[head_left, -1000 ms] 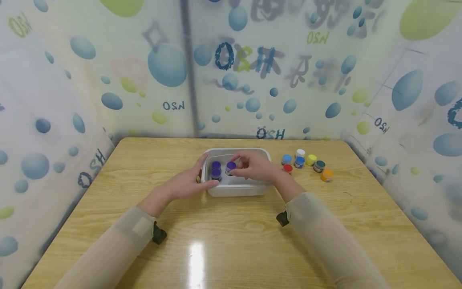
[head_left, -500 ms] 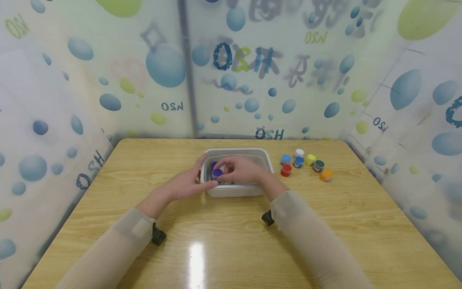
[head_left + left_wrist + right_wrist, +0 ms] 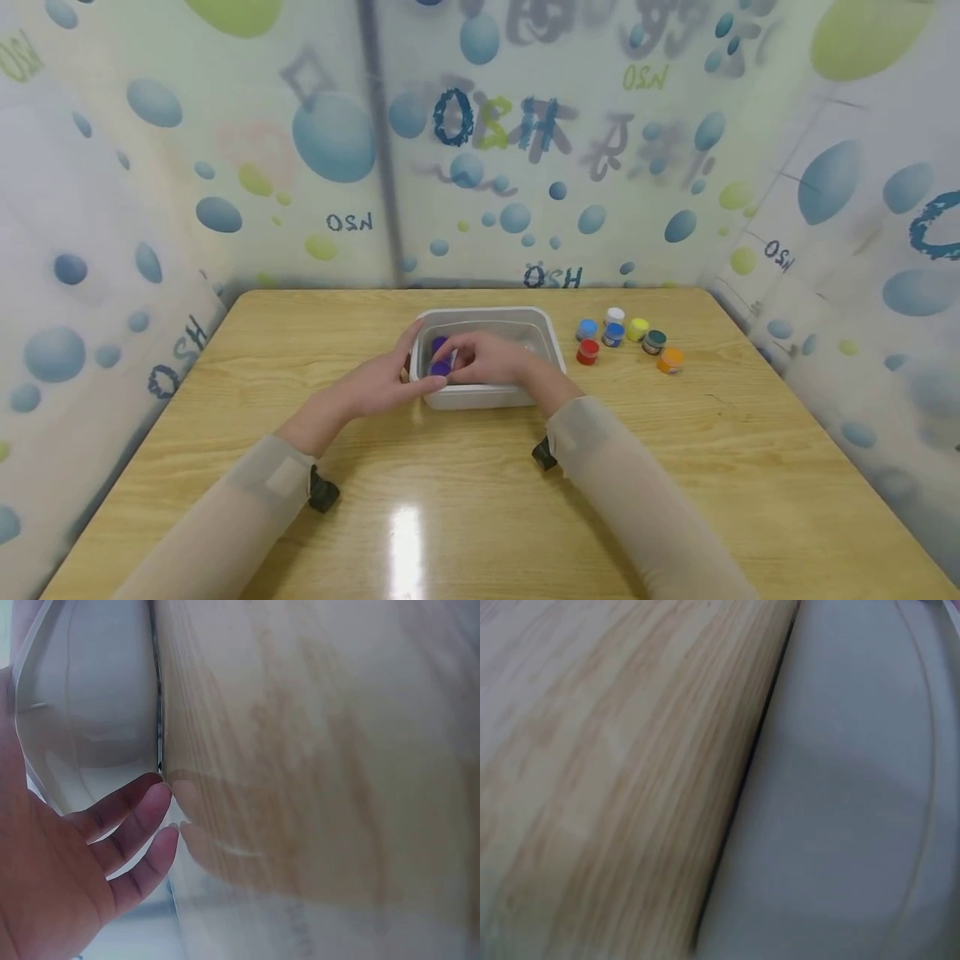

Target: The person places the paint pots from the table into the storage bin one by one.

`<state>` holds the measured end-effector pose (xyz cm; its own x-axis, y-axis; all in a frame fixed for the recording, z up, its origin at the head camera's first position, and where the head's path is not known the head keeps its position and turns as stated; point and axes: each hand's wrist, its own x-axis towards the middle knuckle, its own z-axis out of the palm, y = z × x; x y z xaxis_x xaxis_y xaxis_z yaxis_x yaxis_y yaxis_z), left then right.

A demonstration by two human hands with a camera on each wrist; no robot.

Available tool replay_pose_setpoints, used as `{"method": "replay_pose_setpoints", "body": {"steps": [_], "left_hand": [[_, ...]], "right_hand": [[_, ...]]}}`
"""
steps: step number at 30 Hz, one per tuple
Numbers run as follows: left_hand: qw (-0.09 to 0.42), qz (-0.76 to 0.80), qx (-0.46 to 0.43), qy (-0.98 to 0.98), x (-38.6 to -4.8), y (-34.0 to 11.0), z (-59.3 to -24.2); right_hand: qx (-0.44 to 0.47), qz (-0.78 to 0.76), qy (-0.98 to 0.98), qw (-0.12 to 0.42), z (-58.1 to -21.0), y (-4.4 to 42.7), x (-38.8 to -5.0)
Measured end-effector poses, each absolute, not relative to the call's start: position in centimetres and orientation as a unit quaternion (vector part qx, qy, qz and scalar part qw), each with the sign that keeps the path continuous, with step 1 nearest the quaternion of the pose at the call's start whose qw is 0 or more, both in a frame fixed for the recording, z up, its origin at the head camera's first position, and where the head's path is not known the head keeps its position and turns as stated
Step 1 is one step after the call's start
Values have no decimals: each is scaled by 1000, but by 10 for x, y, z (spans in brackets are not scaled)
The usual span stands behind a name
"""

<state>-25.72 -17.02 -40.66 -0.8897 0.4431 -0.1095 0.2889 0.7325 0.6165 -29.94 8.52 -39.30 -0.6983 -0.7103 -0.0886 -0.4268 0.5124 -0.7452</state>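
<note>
A white rectangular container (image 3: pixel 491 398) stands at the far middle of the table, in the head view. My left hand (image 3: pixel 375 383) holds its left end, thumb over the front corner and fingers along the outer side; the left wrist view shows these fingers (image 3: pixel 142 832) loosely bent at the container's base. Inside at the left are paint jars with purple lids, one at the back (image 3: pixel 439 342) and one in front (image 3: pixel 440 367). My right hand (image 3: pixel 487 358) reaches in, thumb and index finger pinching at the front jar. A third purple-lidded jar is hidden behind that hand.
Right of the container stand several small paint jars: red (image 3: pixel 587 352), light blue (image 3: pixel 587 330), dark blue (image 3: pixel 613 335), white (image 3: pixel 615 316), yellow (image 3: pixel 638 328), dark green (image 3: pixel 654 342) and orange (image 3: pixel 671 360). Patterned sheets (image 3: pixel 480 208) rise behind the wooden table (image 3: pixel 480 500).
My right hand has moved left inside the container, from the separate purple-lidded jar to the other two, and now covers that jar's former place. My left hand has kept its hold.
</note>
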Motion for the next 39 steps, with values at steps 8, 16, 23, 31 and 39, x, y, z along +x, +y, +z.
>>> {"method": "replay_pose_setpoints", "body": {"steps": [8,16,23,31,39], "left_hand": [[124,307,201,922,-257,-173,-408],[123,306,197,923,-256,-172,-406],[120,305,202,923,-257,-172,-407],[115,298,201,926,-257,-171,-408],[115,301,201,925,-258,-170,-408]], "right_hand": [[-326,-352,850,218,-394,83,-299],[-314,-343,855,229,-396,82,-302],[-310,-337,858,232,-395,82,-301],[-315,-343,855,227,-395,83,-300],[-324,-348,851,224,-396,84,-300]]}}
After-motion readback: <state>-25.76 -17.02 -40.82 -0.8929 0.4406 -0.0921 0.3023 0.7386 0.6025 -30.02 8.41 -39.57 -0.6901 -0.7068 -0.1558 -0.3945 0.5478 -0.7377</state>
